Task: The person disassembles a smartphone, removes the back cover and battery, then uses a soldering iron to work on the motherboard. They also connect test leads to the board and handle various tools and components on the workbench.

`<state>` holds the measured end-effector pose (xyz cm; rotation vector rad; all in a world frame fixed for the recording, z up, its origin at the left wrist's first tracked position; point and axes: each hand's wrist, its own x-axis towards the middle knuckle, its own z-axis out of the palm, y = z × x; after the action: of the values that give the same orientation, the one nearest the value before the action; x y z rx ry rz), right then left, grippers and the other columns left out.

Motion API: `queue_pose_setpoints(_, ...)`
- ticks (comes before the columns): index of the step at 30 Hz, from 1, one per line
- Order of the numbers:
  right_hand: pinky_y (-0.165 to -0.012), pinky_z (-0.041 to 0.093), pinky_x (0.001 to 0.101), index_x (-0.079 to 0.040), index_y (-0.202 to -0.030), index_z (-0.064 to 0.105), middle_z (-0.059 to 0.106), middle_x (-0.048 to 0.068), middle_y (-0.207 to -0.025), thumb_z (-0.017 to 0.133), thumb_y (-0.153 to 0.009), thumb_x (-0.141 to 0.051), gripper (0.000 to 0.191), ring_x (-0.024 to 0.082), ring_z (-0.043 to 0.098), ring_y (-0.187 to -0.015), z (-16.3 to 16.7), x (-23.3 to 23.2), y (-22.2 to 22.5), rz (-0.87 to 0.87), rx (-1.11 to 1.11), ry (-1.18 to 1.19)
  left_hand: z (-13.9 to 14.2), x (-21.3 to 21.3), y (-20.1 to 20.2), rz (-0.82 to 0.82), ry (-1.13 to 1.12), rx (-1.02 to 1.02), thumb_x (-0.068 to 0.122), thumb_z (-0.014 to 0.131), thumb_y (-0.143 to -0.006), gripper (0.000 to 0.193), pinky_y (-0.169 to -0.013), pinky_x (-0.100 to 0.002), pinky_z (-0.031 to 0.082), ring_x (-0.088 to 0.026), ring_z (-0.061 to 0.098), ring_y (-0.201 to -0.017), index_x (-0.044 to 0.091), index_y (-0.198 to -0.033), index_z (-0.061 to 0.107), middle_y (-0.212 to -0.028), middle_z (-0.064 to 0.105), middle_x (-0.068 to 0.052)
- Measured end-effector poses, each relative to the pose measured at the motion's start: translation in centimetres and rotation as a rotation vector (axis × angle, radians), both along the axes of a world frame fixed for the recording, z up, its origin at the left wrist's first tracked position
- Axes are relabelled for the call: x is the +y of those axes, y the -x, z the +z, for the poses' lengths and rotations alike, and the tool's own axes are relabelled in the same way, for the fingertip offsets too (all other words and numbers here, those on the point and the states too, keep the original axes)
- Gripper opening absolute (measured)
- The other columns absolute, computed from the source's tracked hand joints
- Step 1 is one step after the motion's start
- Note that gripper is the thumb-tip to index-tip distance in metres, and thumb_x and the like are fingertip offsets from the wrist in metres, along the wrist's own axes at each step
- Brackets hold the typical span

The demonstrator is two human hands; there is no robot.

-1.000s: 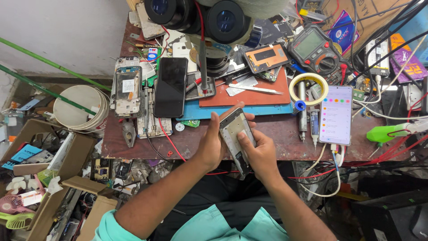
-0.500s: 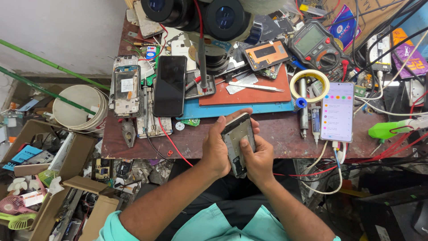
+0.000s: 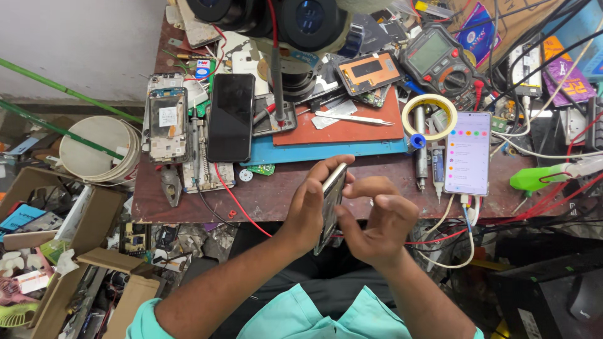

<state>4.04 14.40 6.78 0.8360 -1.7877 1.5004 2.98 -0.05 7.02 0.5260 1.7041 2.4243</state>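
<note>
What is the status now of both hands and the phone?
Left hand grips phone, turned on edge. Right hand touches its face side, fingers spread. Nothing in the way.

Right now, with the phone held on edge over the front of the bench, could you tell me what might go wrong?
The phone is pinched edge-on by the left hand alone; the right hand has open fingers beside it, so it could slip off the table edge. The red wire nearby might snag.

Phone held on edge

A slim phone (image 3: pixel 331 199) with a silvery frame stood edge-up, tilted, above the desk's (image 3: pixel 264 194) near edge.
</note>
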Motion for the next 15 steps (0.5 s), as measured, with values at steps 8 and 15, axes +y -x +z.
queue_pose_setpoints(8, -0.081, 0.052, 0.0425, -0.017, -0.134, 0.03, 0.066, 0.014, -0.104, 0.069, -0.087, 0.011, 0.067, 0.029, 0.065, -0.091, 2.0, -0.7, 1.2, -0.058, 0.226, -0.204, 0.3, -0.1, -0.2, -0.042, 0.066, -0.043, 0.086, 0.029, -0.093, 0.106, -0.098, -0.031, 0.045, -0.018, 0.054, -0.116, -0.002, -0.146, 0.055, -0.125, 0.053, -0.011)
queue_pose_setpoints(15, -0.071, 0.048, 0.0425, -0.015, -0.128, 0.038, 0.062, 0.012, -0.099, 0.058, -0.089, 0.003, 0.047, 0.029, 0.058, -0.083, 2.6, -0.8, 1.6, -0.124, 0.348, -0.307, 0.1, 0.5, -0.3, -0.087, 0.076, -0.03, 0.084, 0.023, -0.095, 0.108, -0.108, -0.032, 0.045, -0.021, 0.055, -0.124, -0.005, -0.15, 0.049, -0.13, 0.055, -0.014)
